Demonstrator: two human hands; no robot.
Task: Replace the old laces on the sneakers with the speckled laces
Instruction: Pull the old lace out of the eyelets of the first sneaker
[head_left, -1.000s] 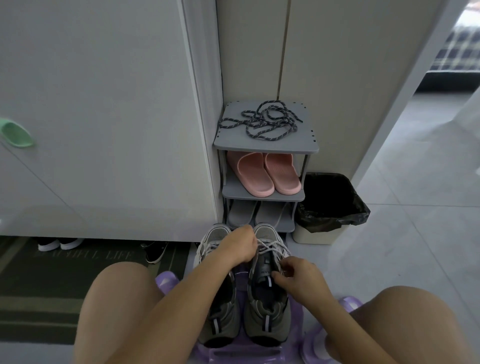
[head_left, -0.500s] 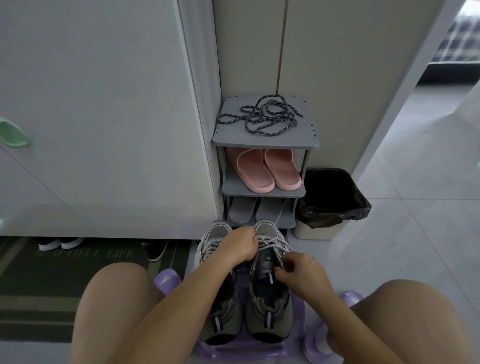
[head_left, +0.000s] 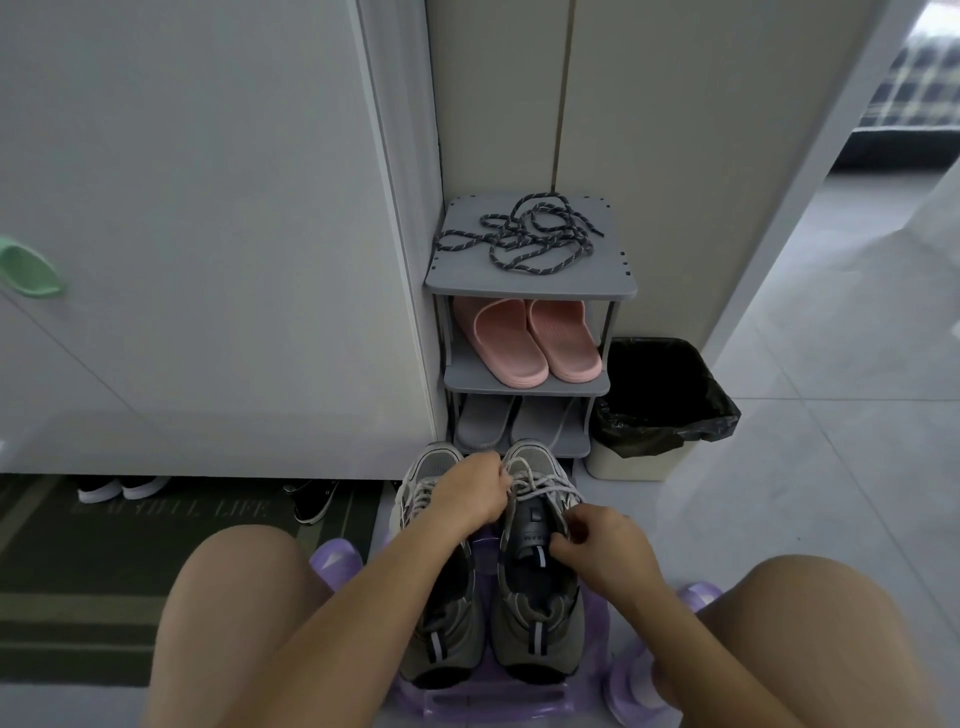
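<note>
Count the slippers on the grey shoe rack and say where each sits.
4. The left pink slipper and right pink slipper lie on the middle shelf; the left grey slipper and right grey slipper lie on the bottom shelf, partly hidden by the shelf above.

Straight ahead of the left hand (head_left: 467, 493) stands a grey shoe rack (head_left: 530, 286), with pink slippers (head_left: 524, 343) on its middle shelf and grey slippers (head_left: 483, 421) below. Ahead and to the right of the right hand (head_left: 605, 548) sits a bin (head_left: 631, 465) (black liner). Beneath both hands is a purple plastic stool (head_left: 493, 696); far to the left lies a dark doormat (head_left: 104, 571).
</note>
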